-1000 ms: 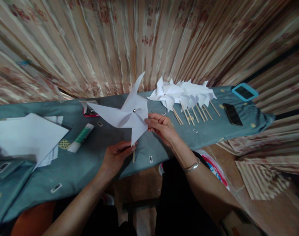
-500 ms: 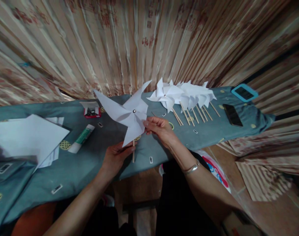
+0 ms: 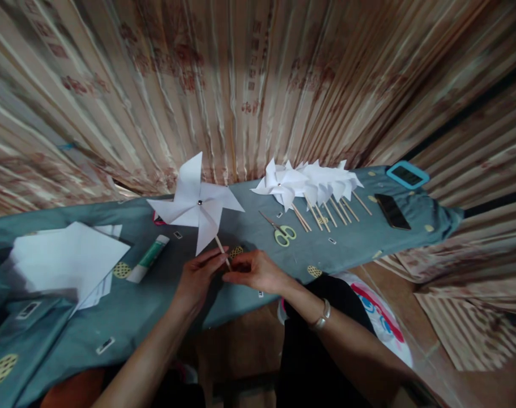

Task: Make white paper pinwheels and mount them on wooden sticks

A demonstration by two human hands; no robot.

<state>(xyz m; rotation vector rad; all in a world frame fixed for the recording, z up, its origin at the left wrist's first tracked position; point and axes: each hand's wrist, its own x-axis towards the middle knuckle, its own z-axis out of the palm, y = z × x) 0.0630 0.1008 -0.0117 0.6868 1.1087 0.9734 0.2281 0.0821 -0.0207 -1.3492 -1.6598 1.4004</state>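
Observation:
A white paper pinwheel (image 3: 188, 211) with a shiny pin at its centre tilts to the left above the table. My left hand (image 3: 200, 276) grips its wooden stick (image 3: 219, 245) below the blades. Fingers of my right hand (image 3: 258, 271) pinch the same stick near its lower end, close beside the left fingertips. Scissors (image 3: 281, 232) with green handles lie open just beyond my right hand. To the left of my left hand rests a glue stick (image 3: 148, 259). Behind the blades a red box (image 3: 158, 219) is mostly hidden.
Several finished pinwheels (image 3: 317, 186) lie in an overlapping row at the back right. A black phone (image 3: 392, 211) and a blue-framed device (image 3: 408, 174) are farther right. White paper sheets (image 3: 66, 255) are stacked at left on the green cloth (image 3: 241, 309). Curtains (image 3: 224, 85) hang behind.
The pinwheel's blades have turned and leaned left. My right hand has left the blades and moved down to the stick. The scissors, mostly covered before, now show.

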